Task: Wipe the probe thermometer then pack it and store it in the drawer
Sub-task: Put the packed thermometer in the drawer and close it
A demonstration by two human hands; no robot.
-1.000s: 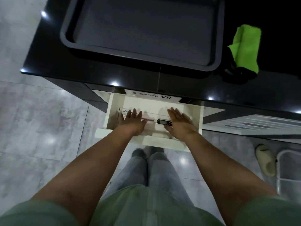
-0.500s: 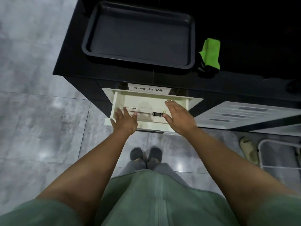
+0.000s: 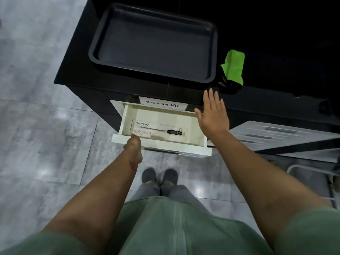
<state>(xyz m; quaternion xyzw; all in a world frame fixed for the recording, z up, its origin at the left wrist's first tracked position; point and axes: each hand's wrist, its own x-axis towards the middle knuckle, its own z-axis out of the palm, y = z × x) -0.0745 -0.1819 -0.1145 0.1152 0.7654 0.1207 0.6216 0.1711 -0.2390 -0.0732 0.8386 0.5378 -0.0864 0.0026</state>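
Note:
The probe thermometer (image 3: pixel 173 132), black-headed with a thin metal probe, lies in its clear package (image 3: pixel 159 130) flat on the floor of the open cream drawer (image 3: pixel 127 115). My left hand (image 3: pixel 134 146) is curled over the drawer's front edge at its left end, thumb on top. My right hand (image 3: pixel 214 113) hovers flat with fingers spread above the drawer's right side, touching nothing. The green cloth (image 3: pixel 233 68) lies on the black counter behind my right hand.
A dark tray (image 3: pixel 152 43) sits on the black counter (image 3: pixel 77 70) above the drawer. A grey slatted panel (image 3: pixel 276 137) juts out at the right, with a metal frame (image 3: pixel 312 173) below it. My feet (image 3: pixel 159 176) stand on grey floor tiles.
Both hands left the package inside the drawer. My left hand dropped to the drawer's front edge and gripped it; my right hand lifted up and to the right. The view pulled back.

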